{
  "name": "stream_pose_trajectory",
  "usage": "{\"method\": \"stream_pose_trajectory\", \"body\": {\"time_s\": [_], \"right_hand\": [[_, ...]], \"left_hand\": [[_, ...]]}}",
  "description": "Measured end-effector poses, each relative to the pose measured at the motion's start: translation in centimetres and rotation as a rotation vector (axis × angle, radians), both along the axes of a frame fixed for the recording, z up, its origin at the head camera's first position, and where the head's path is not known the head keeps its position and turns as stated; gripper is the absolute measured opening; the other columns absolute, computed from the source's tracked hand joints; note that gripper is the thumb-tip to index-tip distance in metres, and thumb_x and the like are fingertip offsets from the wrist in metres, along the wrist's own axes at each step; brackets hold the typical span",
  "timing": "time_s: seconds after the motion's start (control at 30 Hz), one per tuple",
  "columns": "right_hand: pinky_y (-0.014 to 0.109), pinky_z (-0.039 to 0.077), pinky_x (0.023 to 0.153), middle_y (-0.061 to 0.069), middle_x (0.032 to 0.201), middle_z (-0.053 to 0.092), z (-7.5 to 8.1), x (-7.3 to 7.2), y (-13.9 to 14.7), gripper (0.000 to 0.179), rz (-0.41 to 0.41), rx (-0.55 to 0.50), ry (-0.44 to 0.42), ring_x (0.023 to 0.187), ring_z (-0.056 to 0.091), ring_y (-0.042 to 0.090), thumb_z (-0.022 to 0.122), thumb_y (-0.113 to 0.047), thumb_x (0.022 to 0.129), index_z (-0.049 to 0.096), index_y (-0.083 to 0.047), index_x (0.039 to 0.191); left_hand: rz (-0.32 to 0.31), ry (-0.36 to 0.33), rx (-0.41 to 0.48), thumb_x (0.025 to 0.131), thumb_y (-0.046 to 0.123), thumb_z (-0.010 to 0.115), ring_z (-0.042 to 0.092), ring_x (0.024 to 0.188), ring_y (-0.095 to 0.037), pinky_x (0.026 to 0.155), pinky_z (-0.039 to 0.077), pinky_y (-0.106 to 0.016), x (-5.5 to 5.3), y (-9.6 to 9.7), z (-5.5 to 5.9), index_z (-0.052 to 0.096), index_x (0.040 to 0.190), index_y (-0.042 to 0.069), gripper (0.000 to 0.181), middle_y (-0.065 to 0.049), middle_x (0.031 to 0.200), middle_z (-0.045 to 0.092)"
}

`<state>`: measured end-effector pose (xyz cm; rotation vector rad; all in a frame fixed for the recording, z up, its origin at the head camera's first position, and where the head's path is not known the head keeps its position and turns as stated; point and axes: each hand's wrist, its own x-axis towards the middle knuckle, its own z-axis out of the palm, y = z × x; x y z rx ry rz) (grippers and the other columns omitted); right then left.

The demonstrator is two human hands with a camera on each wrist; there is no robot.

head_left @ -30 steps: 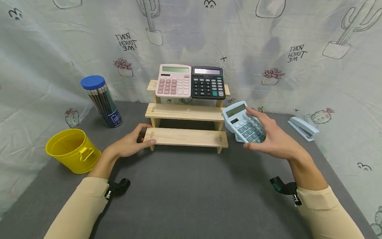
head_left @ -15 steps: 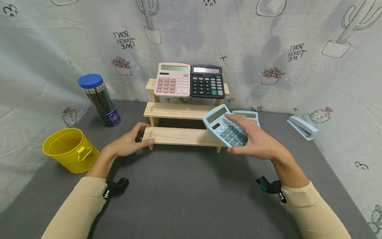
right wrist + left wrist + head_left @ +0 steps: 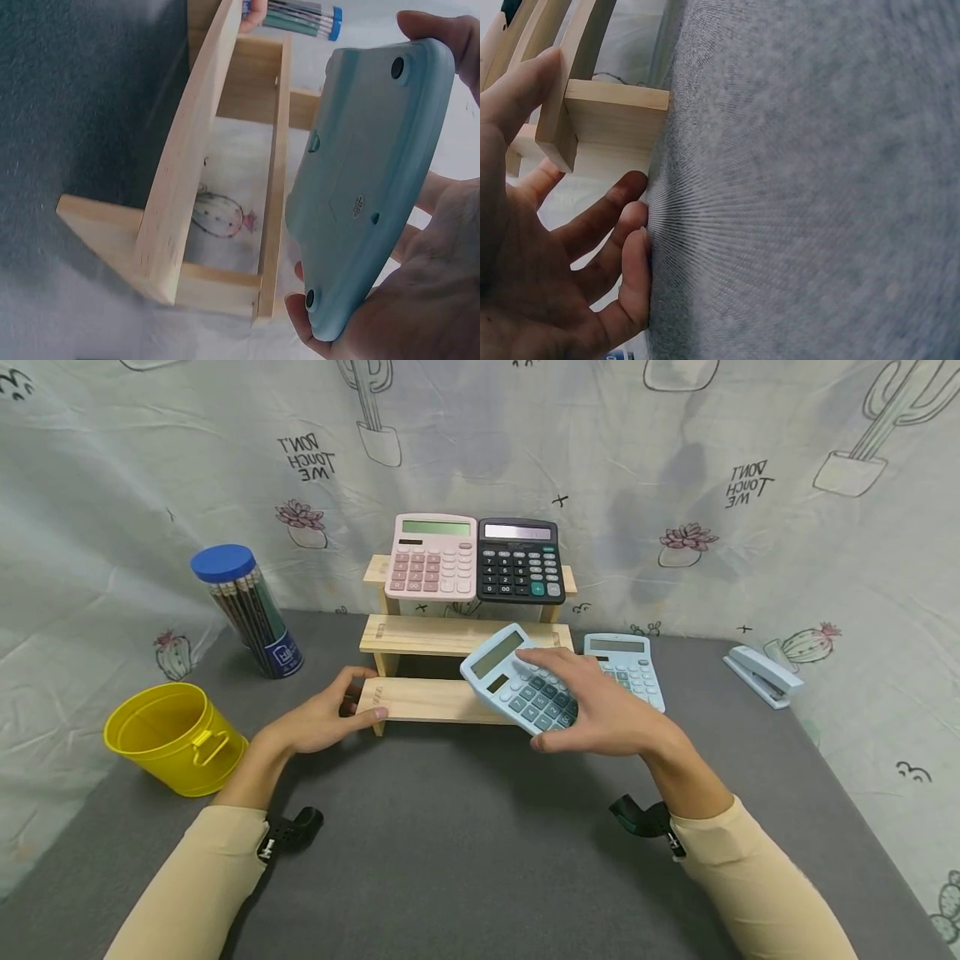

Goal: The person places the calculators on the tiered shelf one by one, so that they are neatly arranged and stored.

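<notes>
My right hand [image 3: 611, 714] holds a light blue calculator [image 3: 517, 681] by its edges, tilted, in front of the lower steps of a three-step wooden shelf [image 3: 427, 700]. In the right wrist view the calculator's underside [image 3: 367, 172] faces the camera, with fingers at both ends. My left hand [image 3: 322, 718] grips the left end of the lowest step, thumb on its front; the left wrist view has thumb and forefinger at the wood [image 3: 615, 112]. A pink calculator [image 3: 431, 560] and a black calculator [image 3: 520, 562] lean side by side on the top step.
Right of the shelf lies a second light blue calculator [image 3: 637, 672], partly behind my right hand. A blue stapler [image 3: 763, 677] is farther right. On the left stand a blue-lidded tub of pencils [image 3: 251, 614] and a yellow bucket [image 3: 176, 743]. A printed curtain [image 3: 600, 443] hangs behind.
My right hand has carried the light blue calculator leftward, from the shelf's right side to in front of its steps, uncovering the second blue calculator. My left hand keeps its grip on the shelf.
</notes>
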<state>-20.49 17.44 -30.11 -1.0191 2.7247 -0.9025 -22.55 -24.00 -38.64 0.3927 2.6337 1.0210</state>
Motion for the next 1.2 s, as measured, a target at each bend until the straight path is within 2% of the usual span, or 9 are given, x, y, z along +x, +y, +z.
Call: {"method": "stream_pose_trajectory", "body": {"time_s": [0.13,0.3,0.47,0.6,0.9,1.07,1.2], "right_hand": [[0.051,0.032,0.104,0.001,0.157,0.04,0.1,-0.1,-1.1,0.099,0.038,0.009,0.008,0.134,0.037,0.027,0.083,-0.043,0.073,0.036,-0.028,0.159],[0.049,0.038,0.099,-0.003,0.16,0.036,0.5,-0.3,-2.5,0.099,0.007,0.019,0.001,0.134,0.034,0.028,0.083,-0.043,0.072,0.036,-0.033,0.158],[0.058,0.034,0.103,0.0,0.163,0.033,0.8,-0.8,-4.1,0.098,0.003,0.032,-0.004,0.137,0.033,0.032,0.083,-0.045,0.073,0.036,-0.034,0.159],[0.06,0.035,0.103,0.003,0.163,0.033,0.7,-1.4,-5.4,0.098,-0.019,0.039,-0.005,0.137,0.033,0.035,0.082,-0.047,0.074,0.036,-0.033,0.159],[0.07,0.03,0.101,0.004,0.162,0.035,0.5,-2.7,-8.0,0.098,-0.049,0.074,0.055,0.131,0.037,0.042,0.08,-0.047,0.072,0.037,-0.029,0.159],[0.068,0.03,0.101,0.006,0.161,0.037,0.6,-3.6,-9.4,0.095,-0.056,0.103,0.068,0.134,0.035,0.043,0.077,-0.047,0.074,0.038,-0.028,0.159],[0.063,0.03,0.101,0.005,0.159,0.039,0.3,-4.2,-10.2,0.095,-0.08,0.103,0.071,0.132,0.036,0.041,0.076,-0.047,0.073,0.039,-0.028,0.158]], "left_hand": [[0.003,-0.001,-0.008,0.1,0.056,0.06,0.052,0.124,-0.038,0.093,0.046,-0.051,0.0,-0.1,0.2,0.02,0.154,0.021,0.076,-0.022,0.144,0.047],[0.007,-0.005,-0.015,0.099,0.058,0.059,0.051,0.126,-0.039,0.095,0.046,-0.054,-0.1,-0.1,0.5,0.02,0.154,0.022,0.076,-0.022,0.146,0.046],[0.003,-0.004,-0.013,0.1,0.056,0.059,0.05,0.127,-0.039,0.096,0.045,-0.055,0.0,-0.2,0.7,0.021,0.154,0.021,0.076,-0.023,0.147,0.045],[-0.006,0.004,0.001,0.101,0.054,0.06,0.05,0.127,-0.038,0.097,0.045,-0.054,0.0,-0.3,0.7,0.021,0.154,0.02,0.074,-0.023,0.147,0.046],[-0.004,0.013,0.024,0.101,0.053,0.061,0.052,0.124,-0.034,0.098,0.043,-0.051,0.0,-0.3,0.0,0.023,0.153,0.022,0.072,-0.02,0.145,0.049],[0.008,0.013,0.027,0.1,0.053,0.061,0.051,0.125,-0.034,0.099,0.043,-0.053,0.0,-0.2,-0.1,0.023,0.153,0.022,0.072,-0.019,0.144,0.049],[-0.006,0.0,0.038,0.1,0.054,0.061,0.051,0.126,-0.035,0.101,0.043,-0.055,-0.1,-0.1,0.0,0.023,0.154,0.021,0.073,-0.02,0.146,0.048]]}}
